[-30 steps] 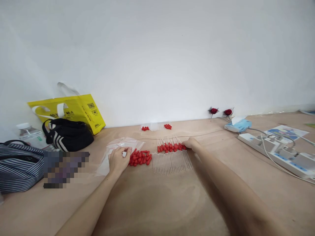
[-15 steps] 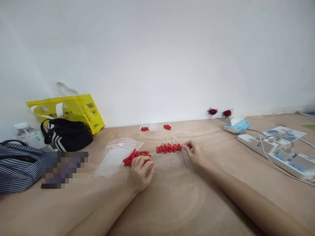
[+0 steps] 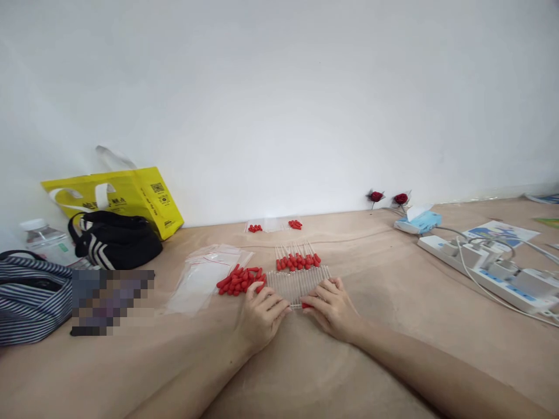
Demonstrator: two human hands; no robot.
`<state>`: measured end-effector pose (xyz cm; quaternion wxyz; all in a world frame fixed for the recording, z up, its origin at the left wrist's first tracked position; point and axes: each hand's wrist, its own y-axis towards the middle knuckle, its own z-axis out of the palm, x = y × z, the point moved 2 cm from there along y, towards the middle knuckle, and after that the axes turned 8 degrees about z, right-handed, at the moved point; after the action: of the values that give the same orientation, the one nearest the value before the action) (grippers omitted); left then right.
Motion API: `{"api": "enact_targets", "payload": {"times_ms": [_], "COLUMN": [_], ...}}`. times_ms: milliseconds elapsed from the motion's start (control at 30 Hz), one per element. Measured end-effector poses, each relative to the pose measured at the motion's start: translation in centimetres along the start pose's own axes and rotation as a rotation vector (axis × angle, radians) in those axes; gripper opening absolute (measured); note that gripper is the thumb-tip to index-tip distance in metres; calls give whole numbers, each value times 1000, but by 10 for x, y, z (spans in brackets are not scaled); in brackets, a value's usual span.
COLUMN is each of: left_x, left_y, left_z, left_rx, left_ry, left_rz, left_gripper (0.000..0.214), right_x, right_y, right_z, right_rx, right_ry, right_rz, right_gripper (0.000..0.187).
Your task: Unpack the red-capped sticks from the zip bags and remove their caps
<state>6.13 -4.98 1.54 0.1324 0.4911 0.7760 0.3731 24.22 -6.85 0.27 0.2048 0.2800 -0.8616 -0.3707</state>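
A row of thin clear tubes [image 3: 297,285] lies side by side before me. My left hand [image 3: 264,314] rests at the row's lower left corner, fingers spread and slightly bent, fingertips against the tubes. At the lower right of the row, my right hand [image 3: 334,308] has its fingers closed on a small red rubber bulb [image 3: 307,305], mostly covered by the fingers. Just beyond the row lie several droppers [image 3: 299,259], clear tubes with red bulbs at their near ends. A heap of loose red bulbs [image 3: 238,280] sits left of the tubes, beside my left fingertips.
Clear zip bags [image 3: 201,282] lie left of the heap. Bagged droppers [image 3: 275,224] rest by the wall. At left stand a yellow bag [image 3: 152,203], a black pouch [image 3: 126,241] and a striped bag [image 3: 32,299]. A power strip [image 3: 493,273] with cables lies right.
My right hand has moved from the droppers' right end down to the near edge of the clear tubes, with a red bulb at its fingers. My left hand has shifted right, off the heap.
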Motion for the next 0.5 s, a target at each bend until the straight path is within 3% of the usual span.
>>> {"api": "enact_targets", "payload": {"times_ms": [500], "left_x": [-3], "left_y": [-1], "left_z": [-3], "left_rx": [56], "left_ry": [20], "left_rz": [-50], "left_gripper": [18], "right_x": [-1], "right_y": [-6], "right_z": [-4], "right_rx": [-40], "right_ry": [-26], "right_rz": [-8], "right_gripper": [18]}}
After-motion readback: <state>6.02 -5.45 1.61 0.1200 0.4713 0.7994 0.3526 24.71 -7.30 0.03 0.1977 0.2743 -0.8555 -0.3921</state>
